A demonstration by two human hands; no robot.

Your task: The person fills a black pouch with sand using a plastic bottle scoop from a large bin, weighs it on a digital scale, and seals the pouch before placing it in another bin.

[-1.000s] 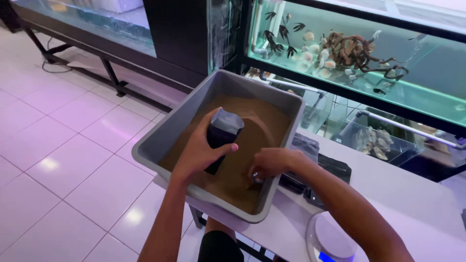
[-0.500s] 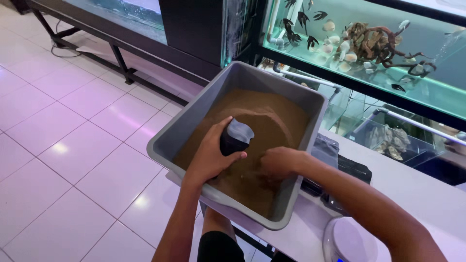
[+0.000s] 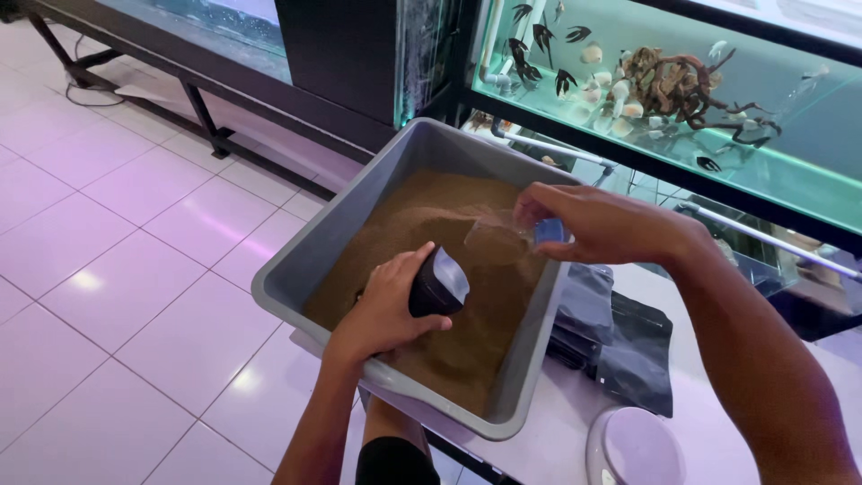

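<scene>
A grey plastic tub (image 3: 296, 269) sits on a white counter, filled with fine brown granular material (image 3: 440, 216). My left hand (image 3: 382, 310) grips a dark open pouch (image 3: 437, 286), held low against the brown material near the tub's middle. Above the tub's right side, my right hand (image 3: 602, 224) holds a clear plastic scoop (image 3: 503, 238) with a blue handle end (image 3: 550, 232). The scoop hangs a little above the material, up and to the right of the pouch.
Dark flat pouches (image 3: 620, 337) lie on the counter right of the tub, and a round white scale (image 3: 633, 449) sits at the bottom right. Behind stands an aquarium (image 3: 646, 90) with fish and driftwood. Tiled floor (image 3: 117, 269) spreads to the left.
My right hand has risen out of the brown material with the clear scoop and moved right. My left hand with the pouch has dropped lower into the tub.
</scene>
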